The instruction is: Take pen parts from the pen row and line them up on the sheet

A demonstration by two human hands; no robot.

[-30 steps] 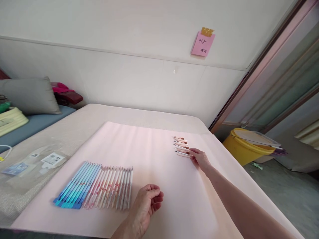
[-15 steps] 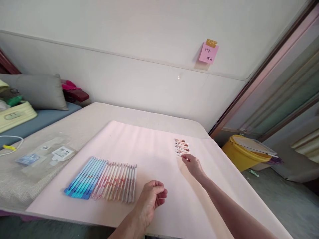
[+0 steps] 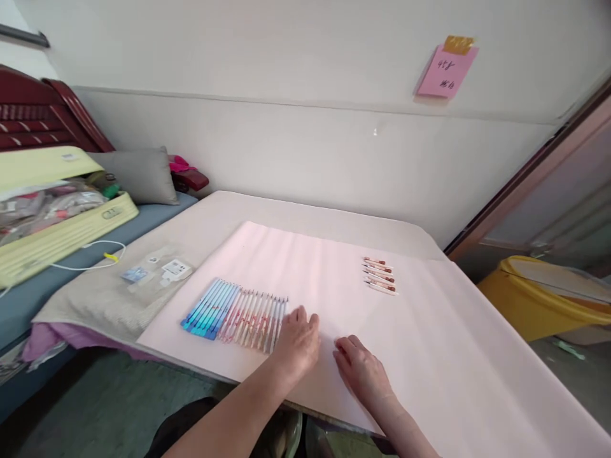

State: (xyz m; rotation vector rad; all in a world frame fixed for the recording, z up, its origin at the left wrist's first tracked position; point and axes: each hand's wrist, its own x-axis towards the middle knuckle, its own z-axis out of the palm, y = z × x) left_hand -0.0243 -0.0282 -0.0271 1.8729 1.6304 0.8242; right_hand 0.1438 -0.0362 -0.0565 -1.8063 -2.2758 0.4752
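A row of several pens (image 3: 236,312), blue ones on the left and pink-white ones on the right, lies on a pale pink sheet (image 3: 429,343) spread over the table. My left hand (image 3: 298,340) rests palm down on the sheet, right beside the row's right end. My right hand (image 3: 360,372) lies close to it near the front edge, fingers curled down; whether it holds anything is hidden. Several short white pieces with red-brown ends (image 3: 379,275) lie in a small row farther back on the right, away from both hands.
Clear plastic packets with labels (image 3: 155,273) lie on the beige cloth left of the sheet. An open yellow case (image 3: 57,222), a white cable and a grey pillow (image 3: 138,175) are on the bed at left. A yellow bucket (image 3: 539,296) stands at right. A pink note (image 3: 443,63) hangs on the wall.
My right hand has drawn back from the small row of short pieces to the front edge beside my left hand. The left hand turned palm down by the pens. The view swung left.
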